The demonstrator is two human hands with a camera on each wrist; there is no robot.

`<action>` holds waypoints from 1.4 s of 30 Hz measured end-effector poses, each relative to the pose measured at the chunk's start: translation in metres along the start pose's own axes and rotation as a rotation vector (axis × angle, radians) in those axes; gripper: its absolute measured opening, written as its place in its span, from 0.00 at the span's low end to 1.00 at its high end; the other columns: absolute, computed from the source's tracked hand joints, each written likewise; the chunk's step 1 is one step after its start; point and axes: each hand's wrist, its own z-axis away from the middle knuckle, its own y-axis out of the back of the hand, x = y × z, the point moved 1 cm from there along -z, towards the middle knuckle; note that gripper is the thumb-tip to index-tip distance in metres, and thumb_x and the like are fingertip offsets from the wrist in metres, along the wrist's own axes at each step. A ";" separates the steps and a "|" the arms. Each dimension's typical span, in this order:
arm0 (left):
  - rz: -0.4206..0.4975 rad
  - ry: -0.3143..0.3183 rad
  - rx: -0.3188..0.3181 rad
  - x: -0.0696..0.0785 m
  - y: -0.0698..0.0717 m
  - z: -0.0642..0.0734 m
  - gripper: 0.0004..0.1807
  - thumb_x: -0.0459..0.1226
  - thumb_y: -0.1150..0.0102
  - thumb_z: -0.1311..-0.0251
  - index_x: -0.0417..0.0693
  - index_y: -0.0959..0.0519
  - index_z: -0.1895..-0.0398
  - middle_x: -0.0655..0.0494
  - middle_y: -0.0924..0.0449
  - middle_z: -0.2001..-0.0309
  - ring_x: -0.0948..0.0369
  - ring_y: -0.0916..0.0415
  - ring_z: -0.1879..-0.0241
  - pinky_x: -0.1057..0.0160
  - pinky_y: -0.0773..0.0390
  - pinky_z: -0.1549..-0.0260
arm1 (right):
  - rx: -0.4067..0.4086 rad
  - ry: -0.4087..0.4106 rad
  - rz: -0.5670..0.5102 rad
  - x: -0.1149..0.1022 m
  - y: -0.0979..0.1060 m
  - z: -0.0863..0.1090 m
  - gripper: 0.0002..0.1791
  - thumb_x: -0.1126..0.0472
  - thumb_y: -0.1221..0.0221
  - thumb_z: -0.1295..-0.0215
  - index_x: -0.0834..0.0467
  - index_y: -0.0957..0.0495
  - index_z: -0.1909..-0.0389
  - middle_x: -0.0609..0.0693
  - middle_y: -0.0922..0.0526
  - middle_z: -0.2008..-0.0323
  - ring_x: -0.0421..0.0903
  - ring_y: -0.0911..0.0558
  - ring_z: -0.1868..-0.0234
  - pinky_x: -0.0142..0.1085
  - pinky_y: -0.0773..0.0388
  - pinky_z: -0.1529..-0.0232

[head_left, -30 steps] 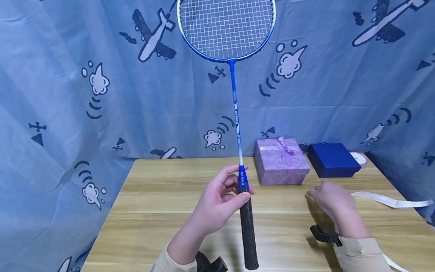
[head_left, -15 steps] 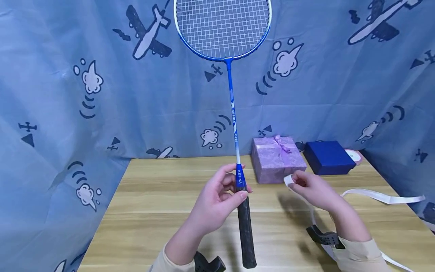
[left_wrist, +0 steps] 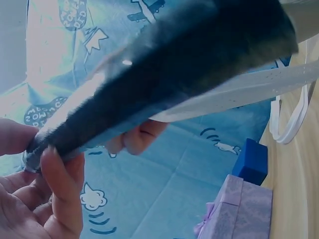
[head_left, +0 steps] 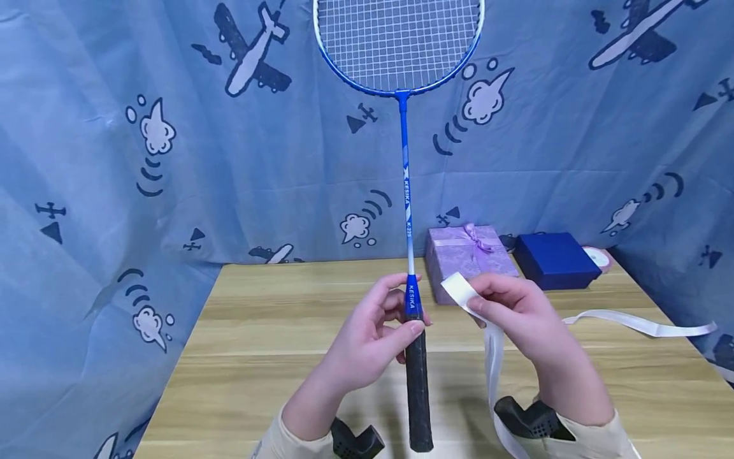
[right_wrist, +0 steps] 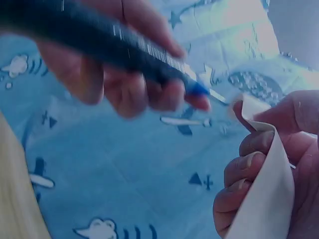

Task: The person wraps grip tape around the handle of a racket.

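A blue and white badminton racket [head_left: 408, 210] stands nearly upright in the head view, its strung head cut off by the top edge. My left hand [head_left: 375, 338] grips it between thumb and fingers at the top of the black handle [head_left: 419, 395]. To the right, my right hand [head_left: 518, 312] pinches the end of a white ribbon [head_left: 494, 357] between thumb and fingers, a short tip sticking out toward the racket. The ribbon hangs down past the wrist. In the right wrist view the ribbon [right_wrist: 266, 194] runs down across the curled fingers, apart from the racket.
Behind the right hand stands a lilac gift box [head_left: 459, 255] with a bow. Beside it are a dark blue box [head_left: 556, 261] and a pink and white spool [head_left: 597, 258]. More white ribbon [head_left: 648, 325] trails over the wooden table [head_left: 275, 331]. A patterned blue curtain [head_left: 287, 159] hangs behind.
My right hand has lifted and moved left toward the racket, bringing the ribbon end with it. The racket's head has tilted slightly to the right while the left hand keeps its grip.
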 end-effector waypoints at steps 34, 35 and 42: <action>0.033 -0.050 -0.054 -0.004 -0.015 0.001 0.28 0.24 0.44 0.31 0.39 0.37 0.30 0.33 0.28 0.52 0.65 0.24 0.64 0.59 0.18 0.87 | -0.081 -0.025 -0.023 -0.015 -0.034 0.001 0.15 0.82 0.48 0.31 0.61 0.21 0.57 0.53 0.32 0.79 0.48 0.35 0.81 0.38 0.38 0.86; 0.031 -0.049 -0.057 -0.004 -0.015 0.001 0.28 0.24 0.44 0.31 0.41 0.36 0.30 0.34 0.28 0.52 0.65 0.24 0.64 0.59 0.18 0.87 | -0.062 -0.031 -0.010 -0.014 -0.034 0.001 0.14 0.82 0.47 0.32 0.61 0.21 0.59 0.52 0.32 0.79 0.47 0.36 0.81 0.38 0.40 0.86; 0.028 -0.022 -0.065 -0.003 -0.017 0.002 0.30 0.24 0.43 0.32 0.42 0.37 0.28 0.34 0.28 0.52 0.65 0.23 0.64 0.60 0.18 0.86 | 0.054 -0.050 0.049 -0.011 -0.037 0.001 0.13 0.82 0.41 0.37 0.60 0.22 0.66 0.50 0.31 0.80 0.47 0.35 0.80 0.39 0.41 0.84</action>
